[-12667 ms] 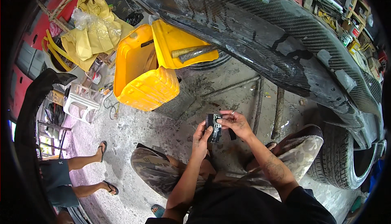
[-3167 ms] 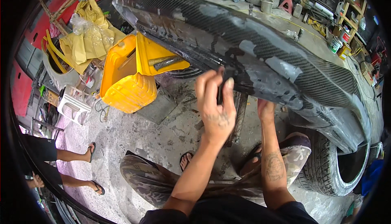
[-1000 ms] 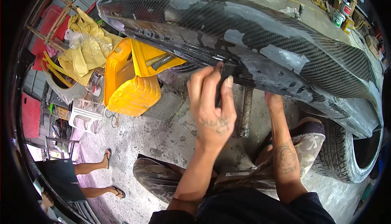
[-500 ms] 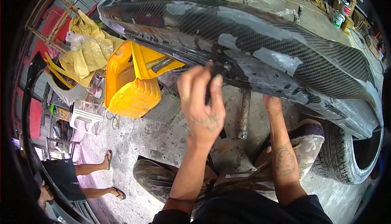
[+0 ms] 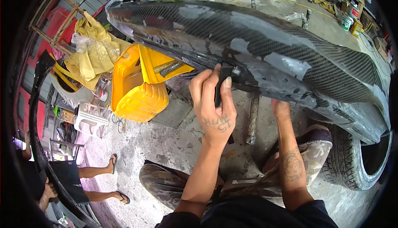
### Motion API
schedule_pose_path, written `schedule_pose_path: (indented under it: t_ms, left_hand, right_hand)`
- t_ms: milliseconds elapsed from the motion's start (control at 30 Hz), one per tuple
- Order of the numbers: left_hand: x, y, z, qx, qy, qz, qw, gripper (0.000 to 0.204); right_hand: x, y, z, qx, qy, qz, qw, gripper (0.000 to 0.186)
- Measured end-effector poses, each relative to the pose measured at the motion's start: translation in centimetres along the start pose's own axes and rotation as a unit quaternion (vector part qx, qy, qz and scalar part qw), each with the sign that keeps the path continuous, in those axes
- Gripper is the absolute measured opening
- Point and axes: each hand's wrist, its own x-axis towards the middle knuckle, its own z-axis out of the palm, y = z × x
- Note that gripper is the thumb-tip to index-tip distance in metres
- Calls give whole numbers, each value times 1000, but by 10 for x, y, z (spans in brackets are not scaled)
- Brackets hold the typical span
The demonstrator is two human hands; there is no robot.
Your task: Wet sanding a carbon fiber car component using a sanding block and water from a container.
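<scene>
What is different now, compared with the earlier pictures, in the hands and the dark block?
About twelve seconds ago both hands held the dark block low, over the lap. The left hand has since lifted it and now presses the dark block against the lower edge of the carbon-fibre panel. The right hand let go and went up under the panel. The yellow container and the tyre stayed put.
</scene>
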Motion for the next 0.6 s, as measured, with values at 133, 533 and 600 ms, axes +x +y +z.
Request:
schedule_pose_path:
  t_ms: [133, 533, 600]
  left_hand:
    - [-20, 7, 10, -35, -15, -20, 999, 21]
    - [-13, 4, 12, -61, 31, -29, 997, 22]
    - [-17, 2, 14, -57, 12, -15, 998, 18]
  right_hand:
    - [-5, 7, -19, 9, 82, 41, 996, 70]
    - [-8, -24, 18, -101, 7, 39, 994, 78]
    - [-5, -21, 11, -133, 10, 65, 989, 78]
